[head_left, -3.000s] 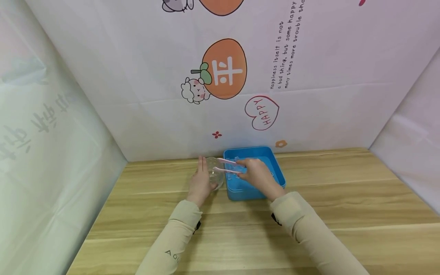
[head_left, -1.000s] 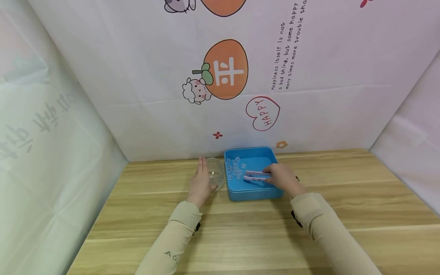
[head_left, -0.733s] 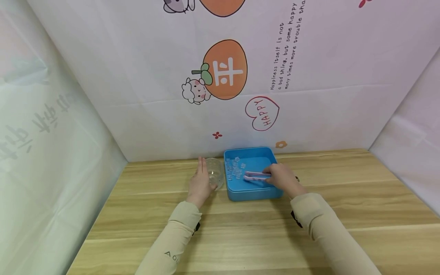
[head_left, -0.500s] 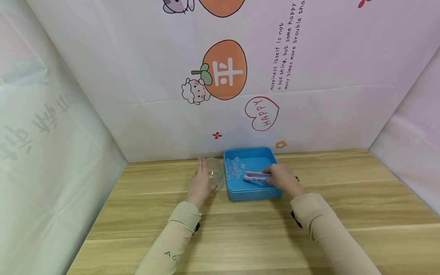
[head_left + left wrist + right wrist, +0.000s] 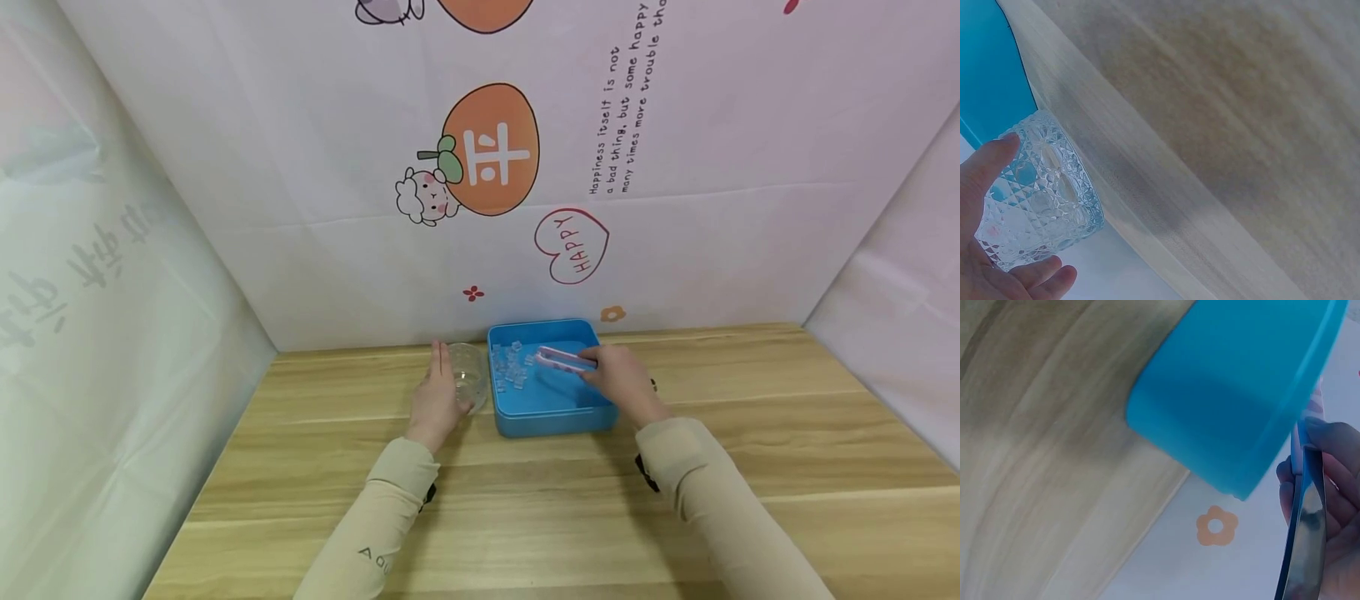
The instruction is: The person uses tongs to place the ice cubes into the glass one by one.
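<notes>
Left grip (image 5: 437, 402): thumb and fingers bracket a clear cut-glass cup (image 5: 469, 379), which stands on the worktop (image 5: 525, 517) directly to its right. Right grip (image 5: 621, 379): fingers close on pink-tipped tongs (image 5: 566, 356) with a metal handle part, tips pointing left. Whether the tips pinch anything cannot be told. Below the tongs sits a rectangular blue box (image 5: 555, 425), its right wall just beside the right grip. Loose clear cubes (image 5: 513, 372) lie inside, ahead of the tips, mostly along the left wall. That wall is the obstacle between cubes and cup. Beyond both grips rises a printed white backdrop (image 5: 337, 275); its orange flower print (image 5: 613, 314) is behind the box's far right corner.
</notes>
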The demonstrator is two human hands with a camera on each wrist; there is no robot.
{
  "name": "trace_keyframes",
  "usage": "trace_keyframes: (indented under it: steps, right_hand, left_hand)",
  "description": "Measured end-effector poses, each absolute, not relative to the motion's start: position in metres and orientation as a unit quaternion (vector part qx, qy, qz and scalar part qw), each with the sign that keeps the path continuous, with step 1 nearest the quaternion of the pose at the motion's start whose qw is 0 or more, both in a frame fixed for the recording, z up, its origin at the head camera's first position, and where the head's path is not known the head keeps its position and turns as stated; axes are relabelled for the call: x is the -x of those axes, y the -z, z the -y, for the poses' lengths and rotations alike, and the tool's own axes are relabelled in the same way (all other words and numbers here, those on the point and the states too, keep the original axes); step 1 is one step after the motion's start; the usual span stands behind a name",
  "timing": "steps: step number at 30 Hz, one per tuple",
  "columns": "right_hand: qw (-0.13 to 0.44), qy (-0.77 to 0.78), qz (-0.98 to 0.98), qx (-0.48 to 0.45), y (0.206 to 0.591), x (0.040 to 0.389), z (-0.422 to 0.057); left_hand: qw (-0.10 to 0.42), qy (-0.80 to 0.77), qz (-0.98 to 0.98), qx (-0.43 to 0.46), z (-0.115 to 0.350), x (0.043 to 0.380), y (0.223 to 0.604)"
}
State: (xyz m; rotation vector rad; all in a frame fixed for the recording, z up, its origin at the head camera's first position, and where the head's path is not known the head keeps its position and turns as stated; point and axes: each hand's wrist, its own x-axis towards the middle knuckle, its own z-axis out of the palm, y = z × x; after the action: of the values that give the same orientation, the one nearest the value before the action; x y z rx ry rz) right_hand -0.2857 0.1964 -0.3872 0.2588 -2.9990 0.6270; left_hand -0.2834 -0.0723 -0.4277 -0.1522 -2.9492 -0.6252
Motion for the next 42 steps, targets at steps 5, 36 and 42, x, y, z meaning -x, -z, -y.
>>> trace_keyframes:
  steps: [5, 36, 42]
  right_hand:
    - [0.073, -0.204, 0.973, -0.076, 0.382, 0.287, -0.194]
    - [0.077, -0.241, 0.954, -0.158, 0.365, 0.270, -0.126]
    - [0.068, -0.232, 0.957, -0.158, 0.367, 0.269, -0.121]
  left_hand:
    - [0.065, 0.204, 0.975, 0.052, 0.072, 0.283, 0.427]
    - [0.061, 0.204, 0.976, 0.052, 0.073, 0.284, 0.428]
    - [0.056, 0.204, 0.976, 0.050, 0.072, 0.284, 0.427]
